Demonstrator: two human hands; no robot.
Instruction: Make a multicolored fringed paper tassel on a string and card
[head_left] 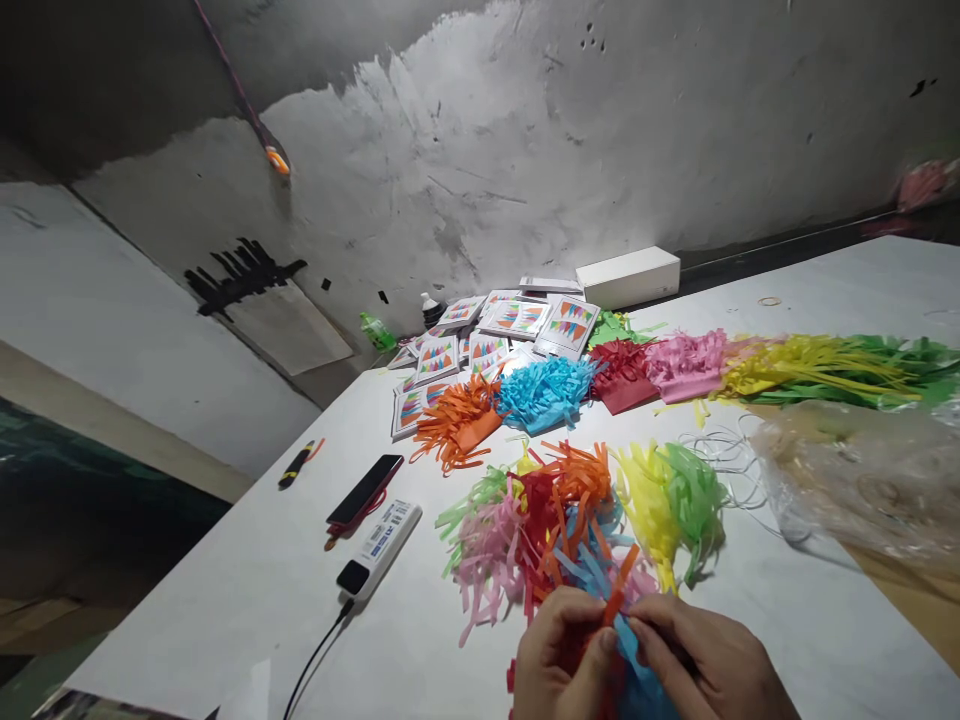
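At the table's near edge my left hand [559,655] is closed, pinching an orange paper strip [622,585] between thumb and fingers. Close beside it, my right hand [709,655] pinches a blue paper tassel [628,640], whose fringe hangs below between both hands. Red paper shows partly behind my left fingers. Just beyond the hands lies a heap of fringed paper tassels: pink [491,555], red [541,510], orange [585,475], yellow [651,500] and green [694,495]. The fingers hide how the strips are joined.
Stacks of fringed paper, orange [461,420], blue [547,390], red [624,375] and pink [686,365], line the white table. Behind them are printed packets [514,318] and a white box [628,278]. A phone [365,492], power strip [382,550], cutter [297,465] and plastic bag [862,480] lie around.
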